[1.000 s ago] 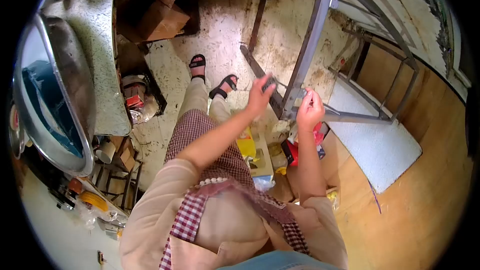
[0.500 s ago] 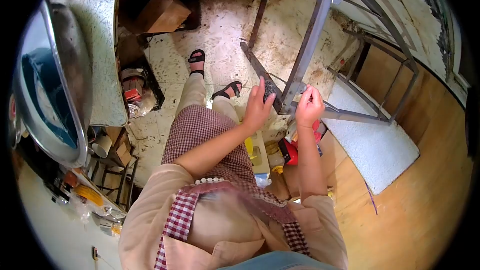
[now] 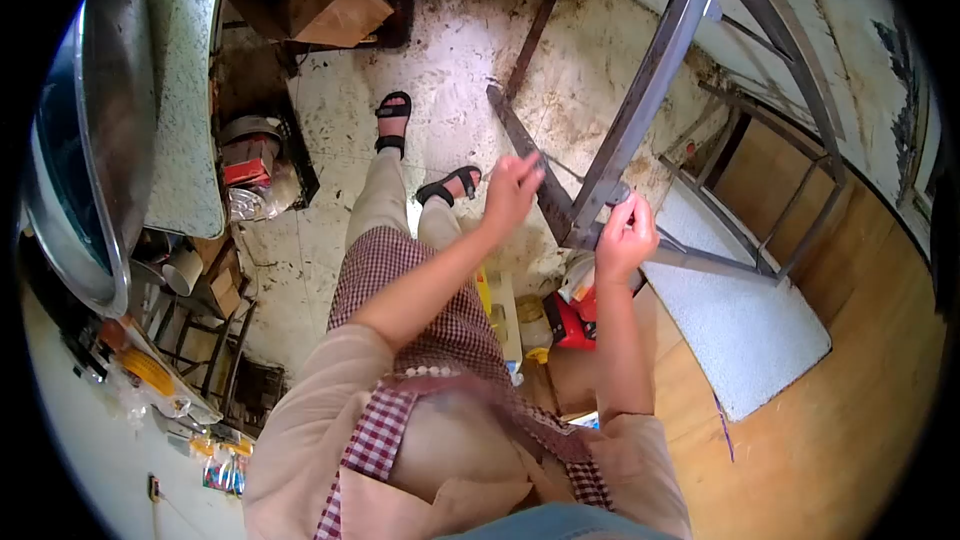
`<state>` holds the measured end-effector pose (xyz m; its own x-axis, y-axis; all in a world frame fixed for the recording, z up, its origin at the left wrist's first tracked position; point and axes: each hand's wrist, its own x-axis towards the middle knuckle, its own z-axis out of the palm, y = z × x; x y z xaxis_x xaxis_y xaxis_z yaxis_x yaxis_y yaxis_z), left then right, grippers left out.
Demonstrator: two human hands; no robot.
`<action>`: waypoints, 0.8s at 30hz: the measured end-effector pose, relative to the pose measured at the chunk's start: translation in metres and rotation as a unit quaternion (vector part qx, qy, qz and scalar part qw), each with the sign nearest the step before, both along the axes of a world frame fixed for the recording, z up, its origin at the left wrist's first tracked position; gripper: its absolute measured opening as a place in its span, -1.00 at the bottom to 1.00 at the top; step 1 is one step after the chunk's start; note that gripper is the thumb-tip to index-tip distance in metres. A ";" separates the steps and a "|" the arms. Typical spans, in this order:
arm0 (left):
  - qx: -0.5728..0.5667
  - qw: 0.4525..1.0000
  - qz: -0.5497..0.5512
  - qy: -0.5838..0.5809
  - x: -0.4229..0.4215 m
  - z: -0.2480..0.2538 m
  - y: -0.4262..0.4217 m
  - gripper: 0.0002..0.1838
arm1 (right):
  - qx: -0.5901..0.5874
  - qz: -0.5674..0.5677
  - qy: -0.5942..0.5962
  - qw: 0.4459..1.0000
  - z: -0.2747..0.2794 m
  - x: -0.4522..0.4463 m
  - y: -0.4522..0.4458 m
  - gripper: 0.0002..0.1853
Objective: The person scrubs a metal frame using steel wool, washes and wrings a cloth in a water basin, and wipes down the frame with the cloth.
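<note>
A metal frame (image 3: 650, 90) with square-tube legs, like a stool's, stands tilted in front of me at the upper right. My left hand (image 3: 512, 198) is beside its lower bar, fingers bent and slightly blurred. At its fingertips is a small dark grey scouring pad (image 3: 539, 168), mostly covered. My right hand (image 3: 627, 238) is closed in a pinch at the frame's near corner. Its fingertips meet a round grey foot (image 3: 618, 194) there; their inner side is hidden.
A white speckled board (image 3: 750, 330) lies under the frame on the wooden surface (image 3: 780, 460). Left are a speckled tabletop (image 3: 180, 140) and a large metal basin (image 3: 110, 140). A cardboard box (image 3: 335, 5) and a filled crate (image 3: 265, 165) stand on the dirty floor. A red container (image 3: 570, 320) sits below my hands.
My left hand has shifted slightly, uncovering less of the dark pad. My right hand stays at the corner, a little lower in view. The whole view has shifted slightly.
</note>
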<state>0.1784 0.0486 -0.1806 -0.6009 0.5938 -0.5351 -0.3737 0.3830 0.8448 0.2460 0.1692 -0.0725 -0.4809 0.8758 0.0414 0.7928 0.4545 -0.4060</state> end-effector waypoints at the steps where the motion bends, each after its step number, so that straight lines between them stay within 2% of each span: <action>1: 0.011 1.000 0.005 -0.015 -0.004 0.027 -0.004 -0.66 | -0.001 0.002 0.008 1.000 0.002 -0.002 -0.001 -0.90; 2: 0.031 0.999 0.023 0.022 -0.003 0.039 -0.008 -0.65 | -0.004 0.003 0.013 1.000 0.004 -0.001 -0.004 -0.90; 5: 0.026 0.999 0.034 -0.029 0.001 0.017 -0.010 -0.66 | -0.017 -0.007 0.001 1.000 0.004 -0.001 -0.003 -0.90; 6: 0.022 0.997 0.067 0.027 0.010 -0.018 -0.007 -0.70 | -0.012 0.002 0.005 1.000 0.006 -0.003 -0.003 -0.90; 8: -0.017 0.998 -0.005 0.068 0.005 -0.081 -0.010 -0.73 | -0.003 0.012 0.001 1.000 0.005 -0.002 -0.002 -0.89; 9: -0.037 0.995 -0.041 0.088 -0.004 -0.084 -0.007 -0.74 | 0.002 0.018 -0.003 1.000 0.006 -0.001 -0.002 -0.89; 12: -0.092 0.989 0.054 -0.105 -0.012 -0.068 0.003 -0.73 | -0.010 0.015 -0.002 1.000 0.006 0.000 -0.001 -0.89; 15: -0.090 0.990 0.007 -0.105 -0.004 -0.023 -0.013 -0.74 | -0.032 0.014 0.003 0.999 0.012 -0.004 -0.001 -0.89; 18: -0.068 0.988 -0.001 -0.136 0.001 -0.007 -0.026 -0.74 | -0.034 0.020 -0.002 0.999 0.012 -0.005 0.000 -0.89; 21: -0.054 0.998 -0.014 0.015 -0.007 -0.059 -0.013 -0.75 | -0.036 0.031 0.018 0.999 0.012 -0.008 0.003 -0.87; 23: -0.097 0.994 -0.024 -0.040 -0.005 -0.121 -0.013 -0.74 | -0.033 0.042 0.028 0.998 0.013 -0.006 0.003 -0.87; 24: -0.126 0.982 0.005 -0.140 -0.001 -0.155 -0.013 -0.77 | -0.023 0.046 0.016 0.999 0.012 -0.006 0.004 -0.87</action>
